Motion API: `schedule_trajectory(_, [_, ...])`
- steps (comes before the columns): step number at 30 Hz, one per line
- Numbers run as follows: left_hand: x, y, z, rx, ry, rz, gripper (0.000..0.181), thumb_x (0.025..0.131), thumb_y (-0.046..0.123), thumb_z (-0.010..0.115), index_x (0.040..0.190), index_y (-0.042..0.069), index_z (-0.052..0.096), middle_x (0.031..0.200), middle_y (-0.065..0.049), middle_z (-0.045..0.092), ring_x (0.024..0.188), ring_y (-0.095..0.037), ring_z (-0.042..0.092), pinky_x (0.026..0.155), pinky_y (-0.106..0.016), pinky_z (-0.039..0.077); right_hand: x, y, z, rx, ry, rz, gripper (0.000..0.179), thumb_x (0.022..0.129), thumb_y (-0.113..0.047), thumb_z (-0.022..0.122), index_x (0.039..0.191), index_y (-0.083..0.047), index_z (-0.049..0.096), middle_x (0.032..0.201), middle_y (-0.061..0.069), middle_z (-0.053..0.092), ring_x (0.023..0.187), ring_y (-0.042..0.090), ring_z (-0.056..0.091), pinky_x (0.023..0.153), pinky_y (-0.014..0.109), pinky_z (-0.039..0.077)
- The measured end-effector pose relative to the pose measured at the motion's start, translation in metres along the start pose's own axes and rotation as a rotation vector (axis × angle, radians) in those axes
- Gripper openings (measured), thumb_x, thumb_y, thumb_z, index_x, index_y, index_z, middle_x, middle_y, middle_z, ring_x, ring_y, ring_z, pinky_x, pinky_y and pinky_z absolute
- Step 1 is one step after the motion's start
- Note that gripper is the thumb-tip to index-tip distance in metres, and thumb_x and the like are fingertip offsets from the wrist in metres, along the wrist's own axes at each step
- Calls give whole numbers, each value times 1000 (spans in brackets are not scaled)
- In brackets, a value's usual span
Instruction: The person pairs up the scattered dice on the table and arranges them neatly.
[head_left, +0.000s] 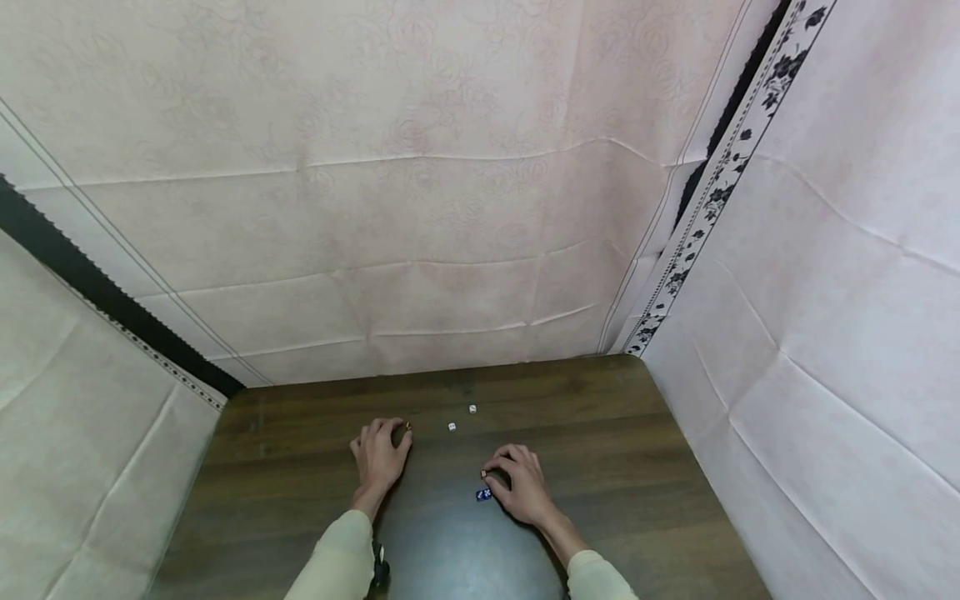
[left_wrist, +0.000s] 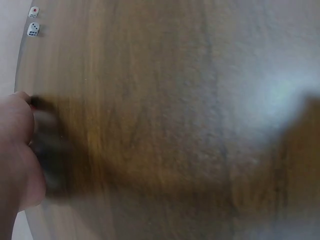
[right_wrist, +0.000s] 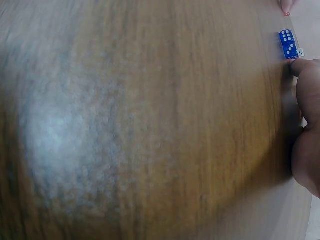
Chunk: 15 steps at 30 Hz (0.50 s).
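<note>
Left hand (head_left: 381, 457) pinching red die (head_left: 408, 426), right hand (head_left: 521, 485) pinching reddish die (head_left: 483, 473)

Left hand: thumb and index fingertips pinch the red die, at the hand's inner side. Right hand: thumb and index fingertips pinch the reddish die, at the hand's left; only a sliver of it shows, top face can't be read. Both hands low over the wood-grain table (head_left: 622, 492); can't tell if either held die touches the surface.

Next out: two blue dice with white pips, just beside the right thumb on the person's side. They sit side by side, apparently touching: one shows six pips (right_wrist: 286, 36), the other three (right_wrist: 289, 49). Contact with the thumb unclear.

Further out, past the right fingertips and to the right of the left hand: two white dice, near each other but apart. Nearer white die (head_left: 452, 427) has dark pips in the left wrist view; farther white die (head_left: 472, 409) shows a single red pip there.

Behind the hands: pale left sleeve (head_left: 337, 550), right sleeve (head_left: 597, 577). Beyond the table: pale creased fabric (head_left: 420, 208).

Progress, judging by layout: blue dice look done, set down as a joined pair. Red die and reddish die not yet released, sitting well apart in separate hands. White dice look unhandled so far, loose, not joined to each other or anything else.
</note>
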<state>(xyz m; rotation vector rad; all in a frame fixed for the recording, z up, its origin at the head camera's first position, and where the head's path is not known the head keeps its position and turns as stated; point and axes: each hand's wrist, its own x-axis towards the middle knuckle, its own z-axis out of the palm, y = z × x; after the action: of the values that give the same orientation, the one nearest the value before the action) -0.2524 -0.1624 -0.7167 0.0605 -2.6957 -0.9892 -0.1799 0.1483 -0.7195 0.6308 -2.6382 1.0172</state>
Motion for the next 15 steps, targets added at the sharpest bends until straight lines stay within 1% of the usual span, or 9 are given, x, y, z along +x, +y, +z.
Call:
schedule_trajectory(5, [3, 0, 1, -4, -8, 0, 30, 104, 28, 82, 129, 9, 82, 133, -21, 74, 125, -48, 62, 108, -72, 35, 0, 0, 0, -12, -5, 3, 10, 102, -21, 86, 112, -22, 85, 121, -1, 73, 120, 21, 61, 104, 50, 44])
schedule_trajectory(10, [4, 1, 1, -7, -17, -13, 26, 106, 28, 81, 125, 11, 83, 133, -19, 74, 127, -48, 62, 110, -72, 34, 0, 1, 1, -14, -13, 17, 10, 103, -23, 85, 113, -23, 85, 122, -2, 73, 121, 19, 61, 105, 50, 44])
schedule_trajectory(15, [4, 1, 1, -11, -16, -14, 24, 106, 27, 81, 124, 11, 84, 133, -19, 74, 127, -47, 61, 111, -72, 34, 0, 1, 0, -12, -19, 18, 10, 103, -23, 85, 113, -23, 84, 122, -2, 73, 121, 19, 61, 105, 50, 44])
